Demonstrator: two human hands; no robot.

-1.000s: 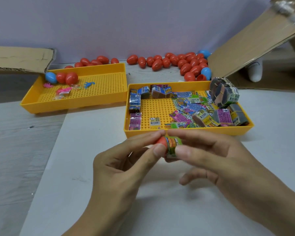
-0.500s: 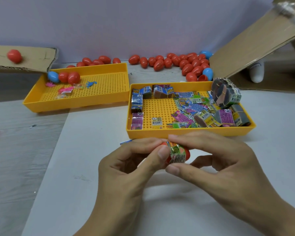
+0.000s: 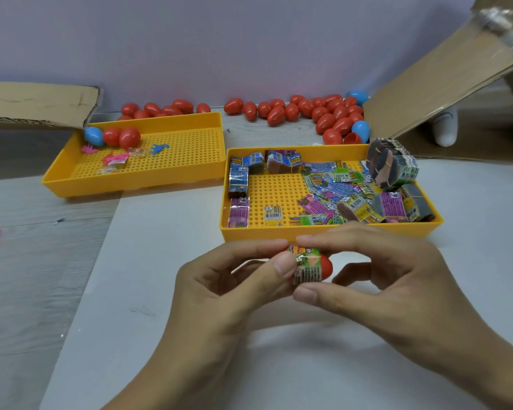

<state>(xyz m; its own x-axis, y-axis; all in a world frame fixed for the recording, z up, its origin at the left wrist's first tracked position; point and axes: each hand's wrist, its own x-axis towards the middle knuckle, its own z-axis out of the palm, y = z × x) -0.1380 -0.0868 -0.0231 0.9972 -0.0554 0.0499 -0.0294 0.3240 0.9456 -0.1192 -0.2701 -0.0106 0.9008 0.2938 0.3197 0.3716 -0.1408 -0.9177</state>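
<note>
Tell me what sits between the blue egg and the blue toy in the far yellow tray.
Two red eggs sit right beside the blue egg. A small clear packet lies just before the blue toy. The head view shows this.

The red plastic egg [image 3: 326, 267] wears a glossy green-and-yellow printed paper label [image 3: 307, 266] with black barcode lines. At twelve o'clock, the yellow perforated plastic tray [image 3: 279, 233] carries blue, purple and green loose printed wrappers [image 3: 332, 187]; the counter [image 3: 160, 321] is white.
</note>
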